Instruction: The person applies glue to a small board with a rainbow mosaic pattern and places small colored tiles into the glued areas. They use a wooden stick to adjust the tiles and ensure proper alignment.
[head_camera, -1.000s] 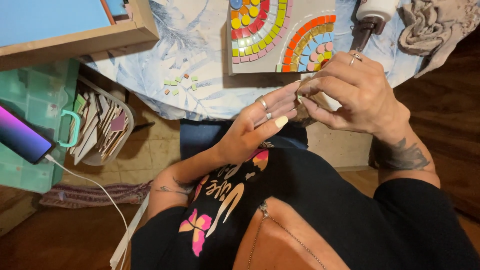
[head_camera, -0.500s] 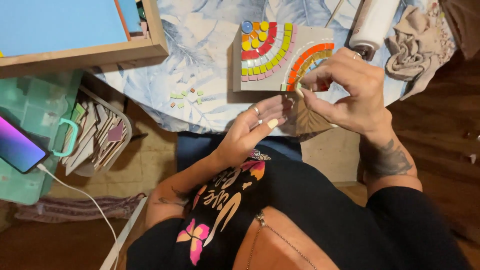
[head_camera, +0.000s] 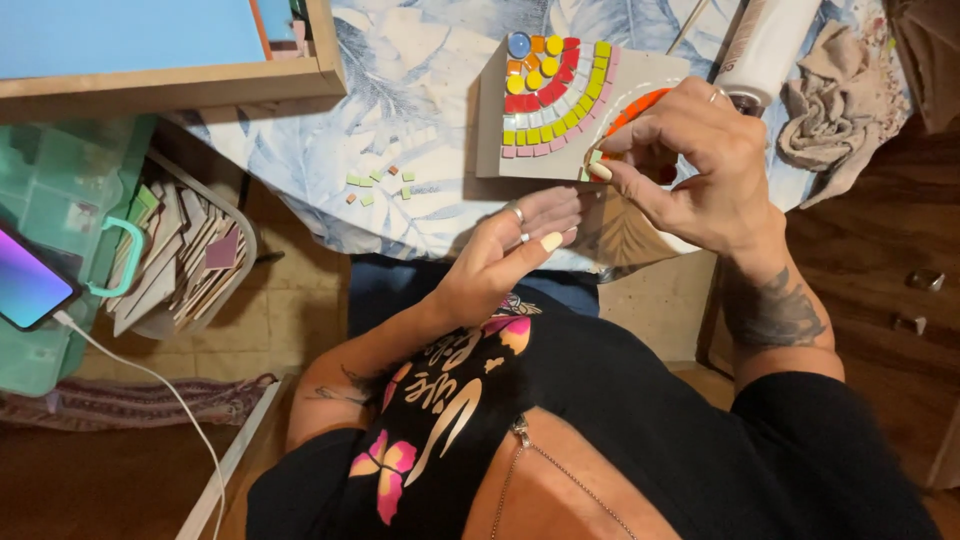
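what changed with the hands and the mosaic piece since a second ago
The right hand has drawn apart from the left hand and gone up to the mosaic board, pinching a small pale green tile at the board's lower edge. The left hand, earlier meeting the right at the fingertips, now lies open, palm up, below the board. The loose tiles, white tube and crumpled rag lie as before.
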